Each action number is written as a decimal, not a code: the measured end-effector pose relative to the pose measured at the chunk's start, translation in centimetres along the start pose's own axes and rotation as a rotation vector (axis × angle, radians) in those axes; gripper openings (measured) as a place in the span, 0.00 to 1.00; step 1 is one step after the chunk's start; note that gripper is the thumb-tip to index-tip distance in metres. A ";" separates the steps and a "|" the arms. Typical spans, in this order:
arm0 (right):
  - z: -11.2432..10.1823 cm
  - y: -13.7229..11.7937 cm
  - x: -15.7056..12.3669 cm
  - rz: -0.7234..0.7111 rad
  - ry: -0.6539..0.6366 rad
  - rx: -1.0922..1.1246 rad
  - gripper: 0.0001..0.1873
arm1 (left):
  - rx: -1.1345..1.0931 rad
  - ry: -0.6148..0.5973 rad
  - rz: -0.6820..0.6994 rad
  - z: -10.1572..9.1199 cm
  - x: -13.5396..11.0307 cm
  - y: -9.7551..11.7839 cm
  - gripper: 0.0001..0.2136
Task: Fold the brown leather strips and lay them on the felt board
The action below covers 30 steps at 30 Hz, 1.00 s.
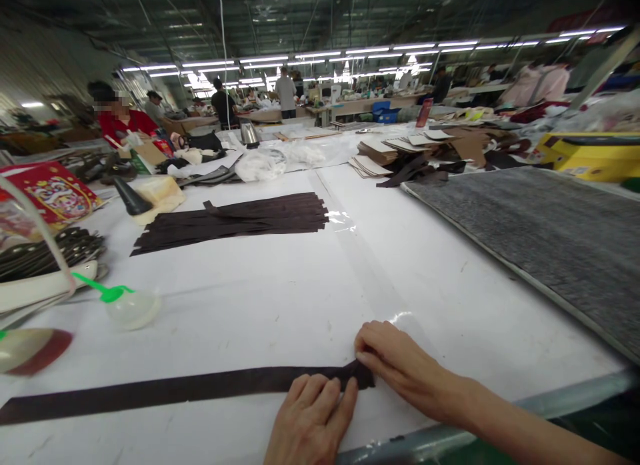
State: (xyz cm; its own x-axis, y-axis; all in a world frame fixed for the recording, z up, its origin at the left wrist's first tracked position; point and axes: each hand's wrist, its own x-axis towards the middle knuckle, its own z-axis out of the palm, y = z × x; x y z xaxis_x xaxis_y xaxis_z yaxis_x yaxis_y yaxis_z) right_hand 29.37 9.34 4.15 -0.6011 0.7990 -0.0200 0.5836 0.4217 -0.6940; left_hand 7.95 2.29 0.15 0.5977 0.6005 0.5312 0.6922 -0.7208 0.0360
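A long dark brown strip [165,389] lies flat along the near edge of the white table [280,298]. My left hand [313,418] presses flat on the strip near its right end, fingers stretched out. At that very end my right hand [400,368] has its fingertips pinched on the strip, where the material looks folded or bunched. Farther back on the table lies a pile of several similar dark strips [235,221].
A squeeze bottle with a green nozzle [125,305] lies at the left beside stacked pieces. A grey textured mat [540,238] covers the right side. Paper patterns [380,155], a yellow box [590,155] and other people stand at the back.
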 end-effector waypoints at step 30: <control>-0.3 0.4 -1.2 -0.524 -0.007 -0.648 0.11 | 0.072 -0.188 0.042 0.6 -0.9 -2.1 0.23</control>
State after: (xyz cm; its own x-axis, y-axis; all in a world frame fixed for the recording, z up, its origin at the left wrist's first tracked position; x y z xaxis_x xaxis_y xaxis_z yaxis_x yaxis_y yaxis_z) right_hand 30.51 8.71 4.11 -0.8844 0.4285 0.1848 0.4246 0.9032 -0.0624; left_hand 6.23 3.43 -0.91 0.6871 0.6294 0.3629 0.6881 -0.7241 -0.0471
